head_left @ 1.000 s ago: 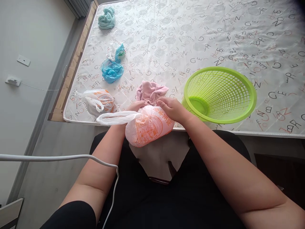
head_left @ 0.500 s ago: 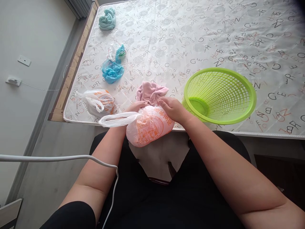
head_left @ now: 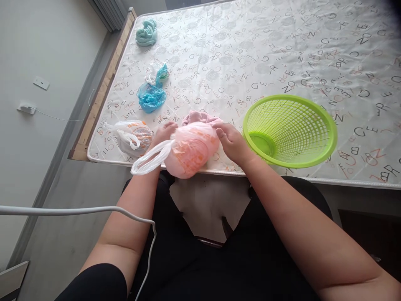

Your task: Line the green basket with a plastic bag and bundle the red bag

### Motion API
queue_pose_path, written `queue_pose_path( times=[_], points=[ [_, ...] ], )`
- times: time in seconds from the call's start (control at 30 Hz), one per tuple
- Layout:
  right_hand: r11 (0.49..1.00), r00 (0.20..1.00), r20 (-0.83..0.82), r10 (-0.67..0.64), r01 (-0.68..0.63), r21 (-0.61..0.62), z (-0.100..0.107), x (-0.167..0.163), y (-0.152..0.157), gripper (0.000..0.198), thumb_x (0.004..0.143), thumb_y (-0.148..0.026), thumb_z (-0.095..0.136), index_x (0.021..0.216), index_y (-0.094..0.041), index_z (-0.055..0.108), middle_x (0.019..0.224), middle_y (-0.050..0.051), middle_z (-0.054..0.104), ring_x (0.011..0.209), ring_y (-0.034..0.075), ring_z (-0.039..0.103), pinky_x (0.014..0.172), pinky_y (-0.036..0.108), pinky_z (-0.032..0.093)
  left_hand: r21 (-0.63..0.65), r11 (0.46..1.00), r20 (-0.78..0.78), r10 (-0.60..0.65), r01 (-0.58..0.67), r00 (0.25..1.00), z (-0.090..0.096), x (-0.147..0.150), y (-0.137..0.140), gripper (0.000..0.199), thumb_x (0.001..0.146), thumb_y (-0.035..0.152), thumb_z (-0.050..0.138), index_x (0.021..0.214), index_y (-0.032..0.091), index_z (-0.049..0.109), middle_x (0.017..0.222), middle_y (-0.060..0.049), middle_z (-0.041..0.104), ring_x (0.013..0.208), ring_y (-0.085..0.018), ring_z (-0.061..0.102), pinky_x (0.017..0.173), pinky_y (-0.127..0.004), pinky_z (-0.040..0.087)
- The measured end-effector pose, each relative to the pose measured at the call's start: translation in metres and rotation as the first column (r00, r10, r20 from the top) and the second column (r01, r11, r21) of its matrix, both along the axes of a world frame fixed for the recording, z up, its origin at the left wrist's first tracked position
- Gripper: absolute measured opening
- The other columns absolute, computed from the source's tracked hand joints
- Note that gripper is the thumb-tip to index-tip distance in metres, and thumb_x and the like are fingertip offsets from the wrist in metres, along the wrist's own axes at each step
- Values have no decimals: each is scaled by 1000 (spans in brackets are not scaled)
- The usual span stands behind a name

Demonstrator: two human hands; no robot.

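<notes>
We cup a soft, light, slippery pink plastic bag (head_left: 191,149) between left hand (head_left: 164,133) and right hand (head_left: 233,142), fingers curled on its sides; its knotted handles (head_left: 149,159) offer the surest grip.

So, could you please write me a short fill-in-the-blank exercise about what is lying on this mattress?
1. Both hands, the left hand and the right hand, hold a plastic bag printed in ____.
2. The basket lying on its side on the mattress is ____ in colour.
3. The blue bag lies between the white bag and the crumpled ____ cloth.

Missing words: orange; green; teal
</notes>
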State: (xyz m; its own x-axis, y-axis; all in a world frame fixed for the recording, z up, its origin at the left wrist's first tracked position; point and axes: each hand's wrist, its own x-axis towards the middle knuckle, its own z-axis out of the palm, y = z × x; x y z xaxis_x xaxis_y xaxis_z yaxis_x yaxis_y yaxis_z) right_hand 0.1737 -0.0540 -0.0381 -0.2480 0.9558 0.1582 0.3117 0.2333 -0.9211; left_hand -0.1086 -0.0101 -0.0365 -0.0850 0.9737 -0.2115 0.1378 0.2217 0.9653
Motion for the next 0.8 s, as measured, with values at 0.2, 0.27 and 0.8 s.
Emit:
queue_pose_path(
  times=[0.2,0.27,0.8],
  points=[
    [994,994,-22,-106,106,-2,-1,6,-1,65,101,-81,42,125,-27,68,127,12,73,123,31,64,109,48,50,176,924,-241,374,-339,895,-11,-49,6,22,94,36,78,92,21,62,82,0,62,78,-17,61,78,-30,50],
    [997,996,-24,-80,80,-15,-4,8,-1,63,102,-80,43,123,-27,70,127,12,73,121,31,65,109,48,50,184,934,-335,352,-305,874,-16,-57,2,13,93,28,75,93,21,64,89,-3,66,87,-19,65,86,-32,52],
    [993,986,154,56,-39,-113,-17,11,-11,51,107,-59,43,109,-20,75,109,13,77,103,30,69,94,42,51,89,763,-605,552,-641,574,-46,-197,-54,49,83,28,81,124,15,57,119,-14,73,119,-31,70,109,-43,50]
  ],
)
